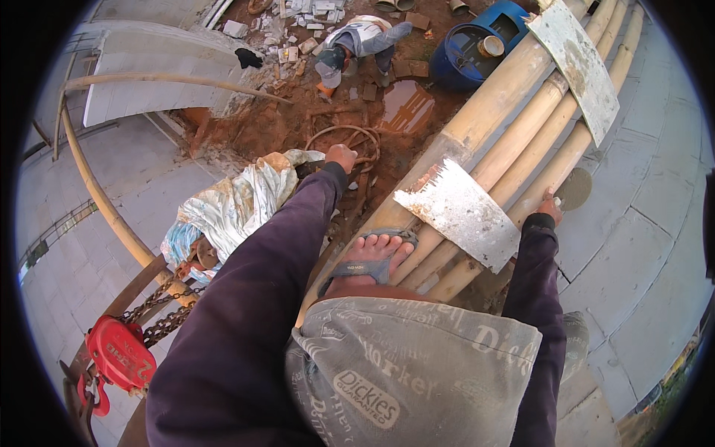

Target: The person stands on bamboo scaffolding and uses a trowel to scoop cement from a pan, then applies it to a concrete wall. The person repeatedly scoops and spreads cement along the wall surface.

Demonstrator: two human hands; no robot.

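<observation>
My left hand is closed in a fist, out past the end of a crumpled white plastic sheet; whatever is inside the fist is hidden. Over on the right, my right hand is curled against the outermost bamboo pole. A round, flat grey-brown patch or disc lies right beside its fingers; I cannot make out what the hand grips. My sandalled foot stands on the bamboo, close to a splintered whitish board laid across the poles.
Below, a person in a cap bends over muddy ground by a puddle. A blue drum holds a small bucket. A second board crosses the poles. A red chain hoist hangs at left. Grey block walls flank the right.
</observation>
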